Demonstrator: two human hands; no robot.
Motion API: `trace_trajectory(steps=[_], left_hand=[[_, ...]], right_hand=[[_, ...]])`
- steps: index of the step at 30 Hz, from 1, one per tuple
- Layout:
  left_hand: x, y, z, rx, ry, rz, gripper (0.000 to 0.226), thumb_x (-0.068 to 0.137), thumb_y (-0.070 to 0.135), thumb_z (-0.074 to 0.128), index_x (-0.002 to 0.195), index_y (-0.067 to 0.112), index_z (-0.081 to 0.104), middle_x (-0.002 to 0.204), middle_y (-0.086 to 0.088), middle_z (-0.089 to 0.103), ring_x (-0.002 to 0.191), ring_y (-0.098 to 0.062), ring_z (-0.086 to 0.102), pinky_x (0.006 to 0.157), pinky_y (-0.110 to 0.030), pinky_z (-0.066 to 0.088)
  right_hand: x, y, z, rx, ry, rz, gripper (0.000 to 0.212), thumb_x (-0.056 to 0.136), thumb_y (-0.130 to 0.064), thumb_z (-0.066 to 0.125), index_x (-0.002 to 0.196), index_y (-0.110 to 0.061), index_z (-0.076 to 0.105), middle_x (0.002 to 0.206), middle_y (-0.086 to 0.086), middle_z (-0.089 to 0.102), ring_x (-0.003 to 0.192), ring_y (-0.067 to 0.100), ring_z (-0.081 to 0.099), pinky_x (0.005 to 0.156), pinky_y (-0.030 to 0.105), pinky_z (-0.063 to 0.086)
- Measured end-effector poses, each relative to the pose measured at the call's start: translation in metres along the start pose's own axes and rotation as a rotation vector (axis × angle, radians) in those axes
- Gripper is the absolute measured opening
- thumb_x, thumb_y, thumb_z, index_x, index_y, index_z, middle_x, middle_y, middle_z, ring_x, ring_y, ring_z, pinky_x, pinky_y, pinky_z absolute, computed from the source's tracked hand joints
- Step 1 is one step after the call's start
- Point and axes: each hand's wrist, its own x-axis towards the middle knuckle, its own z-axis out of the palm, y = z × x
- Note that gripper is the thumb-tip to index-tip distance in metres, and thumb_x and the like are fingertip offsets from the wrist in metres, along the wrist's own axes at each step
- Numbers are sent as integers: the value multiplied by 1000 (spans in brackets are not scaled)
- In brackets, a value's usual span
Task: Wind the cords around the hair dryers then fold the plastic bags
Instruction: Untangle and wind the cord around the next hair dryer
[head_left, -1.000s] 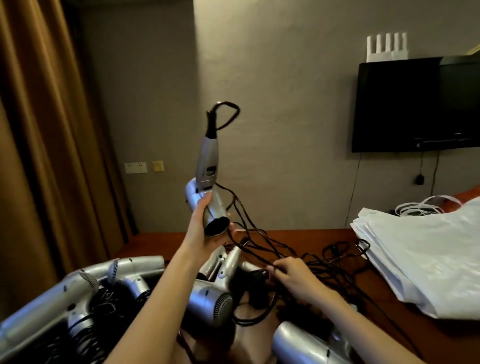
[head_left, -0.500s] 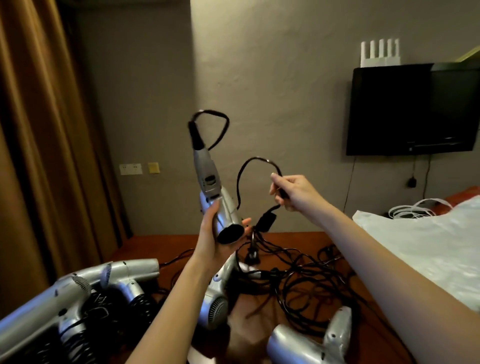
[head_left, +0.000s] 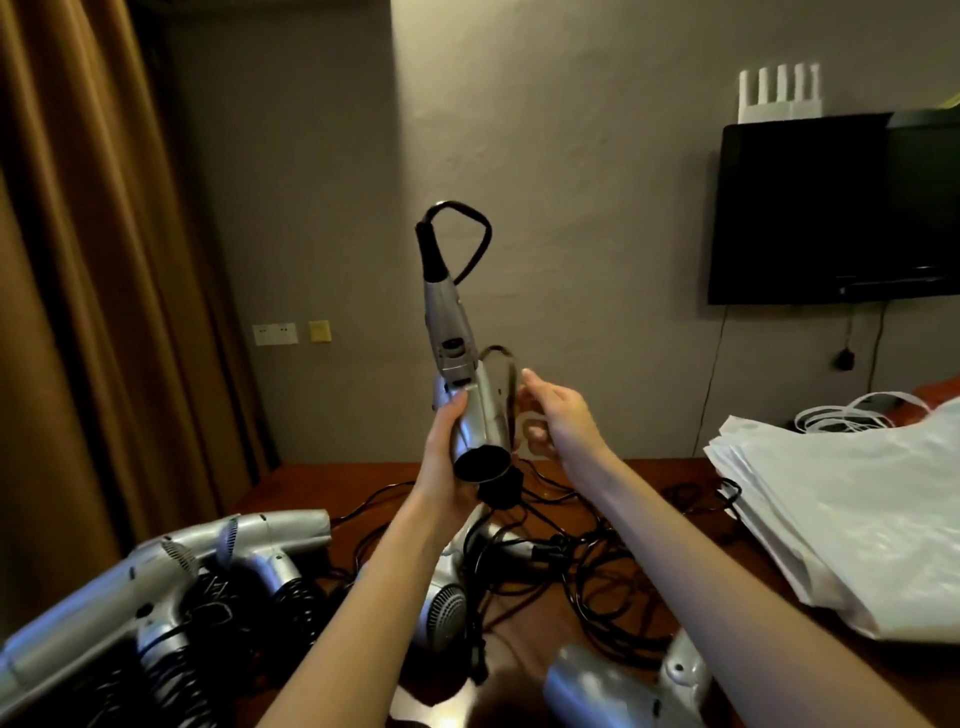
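Above table (head_left: 322, 499), left hand (head_left: 441, 457) grips upturned hair dryer (head_left: 467, 395).

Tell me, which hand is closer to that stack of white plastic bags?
Right. The right hand is raised beside the held hair dryer, on the side toward the plastic bags; the left hand grips the dryer, farther away.

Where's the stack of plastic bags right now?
Head view: the stack of plastic bags lies on the table's right side, below the TV.
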Motion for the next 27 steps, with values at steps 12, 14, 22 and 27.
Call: trace_trajectory(steps=[12,14,22,27], left_hand=[[-8,40,-41,-118,159,-17,54,66,49,67,99,7,62,71,-7,64,63,-18,64,66,-31,50],[-8,47,-43,-83,177,4,52,67,49,66,99,8,62,71,-7,64,63,-18,63,67,-30,50],[-10,58,-69,158,307,55,41,79,49,64,99,13,63,81,-9,69,69,-19,65,69,-31,51],[-8,34,-69,80,345,-27,58,71,50,72,108,5,64,82,-11,69,63,-19,67,60,-29,54]], right_hand=[[-29,113,4,-866,-713,105,3,89,-20,65,91,-20,65,88,-10,63,78,-3,57,76,20,44],[-30,113,-2,-1085,-757,142,23,89,-22,62,109,-12,63,107,4,65,93,13,57,85,30,45],[-25,94,-31,-1175,-554,-38,15,91,-34,62,95,-21,68,91,0,68,87,17,64,74,30,45],[-21,26,-14,-552,-472,-127,16,96,-18,56,83,-16,64,62,-9,60,55,-1,53,59,12,41]])
